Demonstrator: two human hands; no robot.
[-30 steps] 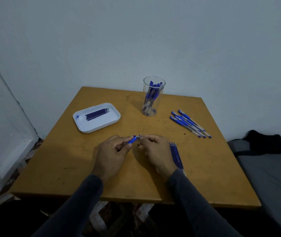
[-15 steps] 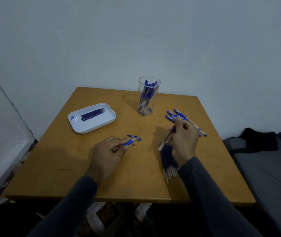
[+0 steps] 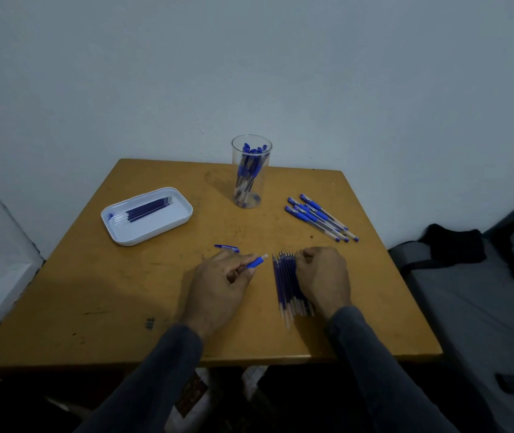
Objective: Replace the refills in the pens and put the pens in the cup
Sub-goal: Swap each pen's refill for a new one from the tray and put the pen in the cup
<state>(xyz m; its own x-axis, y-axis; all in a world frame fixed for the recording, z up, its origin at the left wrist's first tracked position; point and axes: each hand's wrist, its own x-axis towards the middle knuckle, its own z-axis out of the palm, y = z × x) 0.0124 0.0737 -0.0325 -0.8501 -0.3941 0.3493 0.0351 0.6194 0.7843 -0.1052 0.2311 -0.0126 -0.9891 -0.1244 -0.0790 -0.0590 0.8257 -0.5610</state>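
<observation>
A pen barrel (image 3: pixel 254 263) is pinched in the left hand (image 3: pixel 216 287).
The refills (image 3: pixel 288 284) at frame centre are covered by the right hand (image 3: pixel 323 278); its grip cannot be told.

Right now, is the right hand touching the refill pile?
Touching. Head view: right hand fingers curl onto the refill pile's top ends on the table.
</observation>
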